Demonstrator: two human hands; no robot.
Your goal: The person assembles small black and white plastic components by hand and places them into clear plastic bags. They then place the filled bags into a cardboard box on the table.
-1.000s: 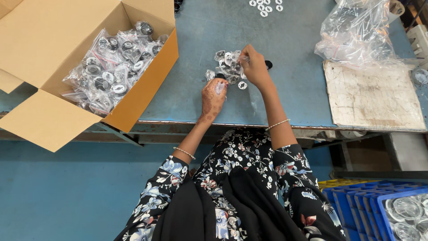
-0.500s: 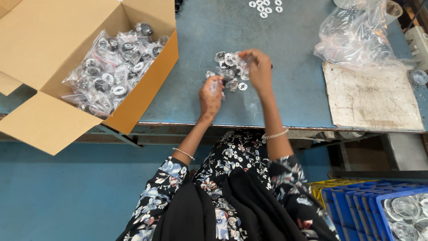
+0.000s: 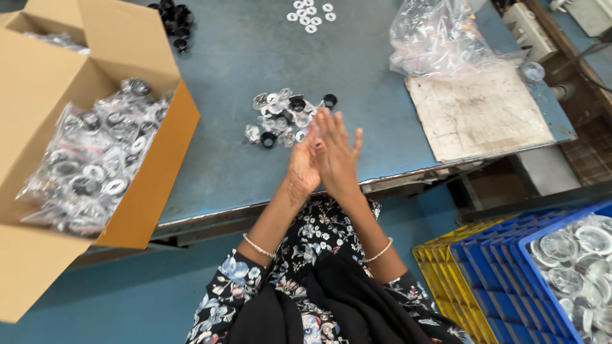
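My left hand [image 3: 302, 169] and my right hand [image 3: 338, 151] are pressed flat together, palm to palm, above the front part of the blue-grey table [image 3: 229, 57]. The right hand's fingers are straight and spread. Anything between the palms is hidden. Just beyond the fingertips lies a small pile of clear and black round parts [image 3: 280, 118], apart from both hands. Each wrist has a thin bangle.
An open cardboard box [image 3: 137, 48] at the left holds bags of round parts [image 3: 89, 159]. White rings [image 3: 310, 13] and black parts [image 3: 172, 19] lie at the far edge. A clear plastic bag [image 3: 440, 32] and worn board [image 3: 478, 108] are at right. Blue crate [image 3: 510, 255] with clear lids stands lower right.
Both hands have left the pile, pulled back toward the table's front edge and come together palm to palm. The view has shifted, showing more of the crates at the right.
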